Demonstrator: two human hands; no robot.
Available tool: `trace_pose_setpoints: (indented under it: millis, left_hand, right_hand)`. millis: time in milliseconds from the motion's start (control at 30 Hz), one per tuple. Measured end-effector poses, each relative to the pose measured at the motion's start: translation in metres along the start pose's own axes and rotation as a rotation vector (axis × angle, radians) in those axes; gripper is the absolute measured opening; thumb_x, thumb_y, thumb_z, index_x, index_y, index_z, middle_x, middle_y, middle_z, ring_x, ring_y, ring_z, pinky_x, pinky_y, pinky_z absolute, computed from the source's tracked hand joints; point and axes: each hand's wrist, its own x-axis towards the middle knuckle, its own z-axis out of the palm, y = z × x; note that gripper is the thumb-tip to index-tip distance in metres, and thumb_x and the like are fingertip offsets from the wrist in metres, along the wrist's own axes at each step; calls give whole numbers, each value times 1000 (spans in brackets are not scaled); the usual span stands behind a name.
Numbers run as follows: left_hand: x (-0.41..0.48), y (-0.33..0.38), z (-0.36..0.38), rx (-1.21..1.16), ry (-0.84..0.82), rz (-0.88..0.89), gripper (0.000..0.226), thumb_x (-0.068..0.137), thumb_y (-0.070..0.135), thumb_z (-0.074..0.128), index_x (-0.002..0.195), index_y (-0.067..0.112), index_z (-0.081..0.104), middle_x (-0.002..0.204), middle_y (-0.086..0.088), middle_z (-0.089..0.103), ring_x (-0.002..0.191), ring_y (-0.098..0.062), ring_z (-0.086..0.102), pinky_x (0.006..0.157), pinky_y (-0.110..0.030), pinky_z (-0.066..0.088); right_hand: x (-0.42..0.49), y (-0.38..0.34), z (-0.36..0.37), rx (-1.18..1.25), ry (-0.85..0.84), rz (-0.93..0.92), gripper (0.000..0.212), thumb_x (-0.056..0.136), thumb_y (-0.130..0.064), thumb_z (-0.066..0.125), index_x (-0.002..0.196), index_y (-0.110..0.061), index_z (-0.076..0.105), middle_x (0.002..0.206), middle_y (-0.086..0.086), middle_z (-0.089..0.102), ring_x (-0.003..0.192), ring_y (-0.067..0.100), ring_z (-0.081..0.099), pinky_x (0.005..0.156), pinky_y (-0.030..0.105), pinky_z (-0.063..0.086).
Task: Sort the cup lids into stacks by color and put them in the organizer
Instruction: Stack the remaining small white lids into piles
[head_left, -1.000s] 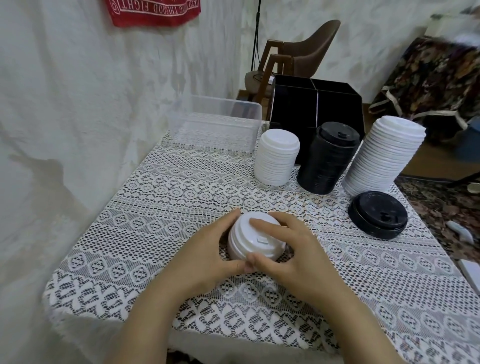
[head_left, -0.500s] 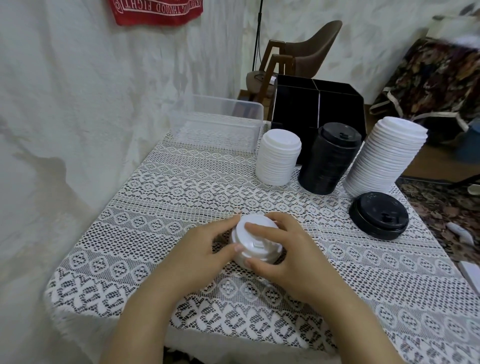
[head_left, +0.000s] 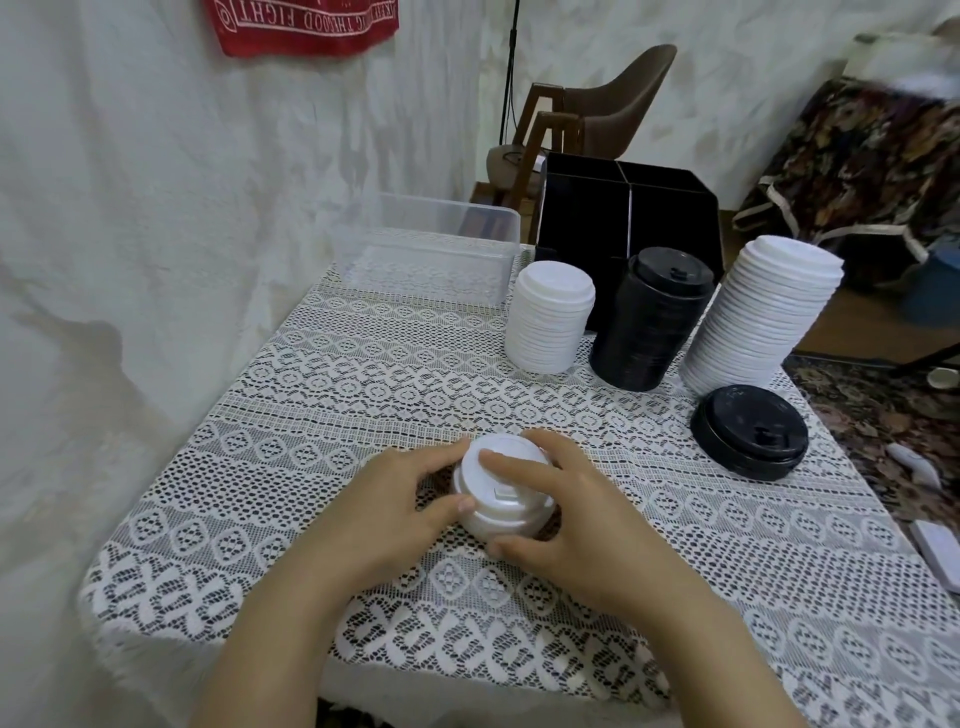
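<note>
A short stack of small white lids sits on the lace cloth near the table's front. My left hand grips its left side with thumb and fingers. My right hand holds its right side, the forefinger lying across the top lid. Further back stand a white lid stack, a tall black lid stack and a leaning stack of larger white lids. A low pile of black lids lies at the right. The black organizer stands behind the stacks.
A clear plastic bin sits at the back left of the table. The wall runs close along the left. A chair stands beyond the table, and a patterned rug lies on the floor at the right.
Both hands have closed tighter round the small white stack and squared it up. The top lid has settled lower, and my right forefinger now lies across it.
</note>
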Motion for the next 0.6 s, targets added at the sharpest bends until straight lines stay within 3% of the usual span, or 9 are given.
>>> trace_pose_setpoints:
  millis: [100, 233, 367, 500, 533, 600]
  left_hand:
    - [-1, -2, -1, 4, -23, 4, 60, 88, 32, 65, 129, 63, 33, 148, 14, 40, 139, -9, 31, 117, -45, 22]
    - [-2, -4, 0, 38, -33, -9, 73, 84, 28, 72, 121, 69, 25, 146, 11, 42, 136, -9, 33, 116, -42, 24]
    - [0, -3, 8, 113, -6, -30, 89, 73, 33, 81, 138, 57, 25, 139, 11, 43, 127, -8, 40, 113, -37, 30]
    - [2, -1, 15, 118, 48, 71, 86, 77, 29, 79, 143, 47, 27, 134, 22, 44, 116, 5, 32, 99, -17, 24]
    - [2, 0, 16, 108, 56, 90, 85, 78, 28, 78, 143, 47, 26, 132, 25, 42, 115, 8, 29, 96, -12, 22]
    - [3, 3, 17, 75, 69, 96, 86, 80, 25, 76, 145, 45, 23, 124, 32, 34, 114, 12, 25, 89, -1, 18]
  right_hand:
    - [-3, 6, 0, -4, -32, 23, 77, 80, -42, 76, 141, -56, 31, 140, -28, 16, 127, -6, 20, 105, 12, 12]
    - [-5, 9, 2, 9, 29, 48, 79, 80, -38, 76, 143, -52, 30, 151, -20, 22, 139, 3, 24, 110, 17, 15]
    - [-5, 11, 4, 9, 77, 44, 78, 77, -39, 79, 142, -47, 37, 149, -17, 31, 137, 2, 28, 107, 14, 16]
    - [-3, 14, 7, 10, 123, 28, 76, 78, -38, 78, 142, -45, 38, 147, -19, 33, 130, -6, 26, 103, 3, 13]
    - [-2, 15, 7, 18, 138, 29, 76, 78, -37, 79, 142, -44, 39, 146, -18, 34, 129, -6, 26, 104, 3, 14]
    - [-2, 15, 8, 56, 163, 37, 75, 77, -34, 80, 140, -44, 40, 145, -17, 38, 132, -2, 31, 113, 17, 24]
